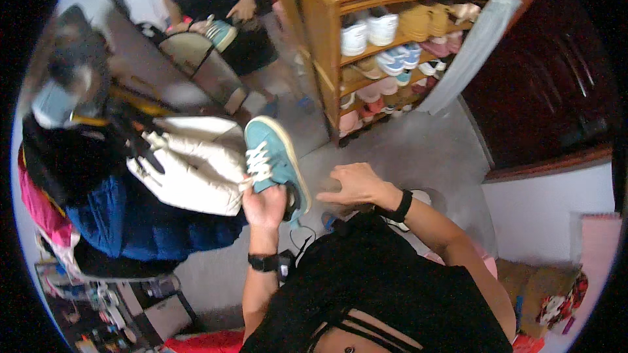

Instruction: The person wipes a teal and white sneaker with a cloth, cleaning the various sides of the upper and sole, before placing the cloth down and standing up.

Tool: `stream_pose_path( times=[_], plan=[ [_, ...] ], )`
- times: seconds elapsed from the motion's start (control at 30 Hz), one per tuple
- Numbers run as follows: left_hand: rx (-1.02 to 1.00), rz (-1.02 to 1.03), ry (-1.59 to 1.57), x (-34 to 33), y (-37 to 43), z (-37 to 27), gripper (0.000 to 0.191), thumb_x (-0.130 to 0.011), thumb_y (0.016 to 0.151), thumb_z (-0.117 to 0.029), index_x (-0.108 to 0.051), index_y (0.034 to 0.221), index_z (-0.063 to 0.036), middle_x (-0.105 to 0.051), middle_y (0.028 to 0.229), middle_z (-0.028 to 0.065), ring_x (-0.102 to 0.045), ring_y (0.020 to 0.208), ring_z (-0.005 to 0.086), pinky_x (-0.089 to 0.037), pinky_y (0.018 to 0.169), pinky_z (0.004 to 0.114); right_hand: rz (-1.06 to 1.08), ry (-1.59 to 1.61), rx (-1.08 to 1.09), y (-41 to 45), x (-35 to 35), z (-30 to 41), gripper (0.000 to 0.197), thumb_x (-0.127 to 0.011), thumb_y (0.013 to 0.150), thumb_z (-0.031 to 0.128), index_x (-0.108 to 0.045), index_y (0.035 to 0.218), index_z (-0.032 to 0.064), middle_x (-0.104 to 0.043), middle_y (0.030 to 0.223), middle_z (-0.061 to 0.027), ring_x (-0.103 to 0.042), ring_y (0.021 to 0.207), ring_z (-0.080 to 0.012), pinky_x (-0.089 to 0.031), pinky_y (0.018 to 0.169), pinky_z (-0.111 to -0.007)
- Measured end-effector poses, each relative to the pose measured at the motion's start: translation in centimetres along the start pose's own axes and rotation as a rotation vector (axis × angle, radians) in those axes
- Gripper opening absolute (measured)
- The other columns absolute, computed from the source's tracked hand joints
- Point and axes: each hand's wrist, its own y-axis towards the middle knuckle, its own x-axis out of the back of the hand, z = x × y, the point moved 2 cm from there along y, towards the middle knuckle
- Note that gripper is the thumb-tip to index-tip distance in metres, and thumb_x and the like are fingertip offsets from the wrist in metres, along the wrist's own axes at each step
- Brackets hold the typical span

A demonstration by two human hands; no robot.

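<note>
In the head view my left hand [266,206] is shut on a teal lace-up sneaker [275,157] with white laces and a pale sole, gripping it near the tongue and opening. The sneaker's toe points away from me. To its right, my right hand [355,185] is apart from the shoe, fingers spread and slightly curled, with nothing in it. Just left of the sneaker hangs a white bag or padded garment [191,174]; which of the two, I cannot tell.
A wooden shoe rack [338,63] with several pairs of shoes stands ahead, a pale curtain [471,54] at its side. A dark red door [549,73] is at the right. Dark blue clothing [147,225] hangs at the left. A mirror at the upper left reflects a person with the sneaker.
</note>
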Motion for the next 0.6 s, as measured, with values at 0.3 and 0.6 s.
stream_pose_path(
  times=[0.3,0.6],
  plan=[
    [-0.033,0.1,-0.084,-0.5,1.4,1.8,0.037,-0.036,0.1,-0.03,-0.045,0.131,-0.012,-0.05,0.132,0.0054,-0.046,0.121,0.0223,-0.031,0.109,0.039,0.269,-0.036,-0.123,0.9,-2.5,0.6,0.09,-0.038,0.077,0.081,-0.068,0.071,-0.0037,-0.064,0.071,-0.0252,-0.064,0.072,-0.0406,-0.05,0.066,-0.047],
    [-0.065,0.148,0.136,-1.5,0.9,3.5,0.043,-0.043,0.095,-0.013,-0.037,0.137,-0.0073,-0.047,0.134,0.006,-0.045,0.123,0.0221,-0.032,0.108,0.038,0.227,-0.001,-0.244,2.5,-0.8,1.5,0.08,-0.047,0.078,0.073,-0.065,0.077,-0.0044,-0.065,0.079,-0.0257,-0.063,0.078,-0.0431,-0.049,0.071,-0.049]
  ],
)
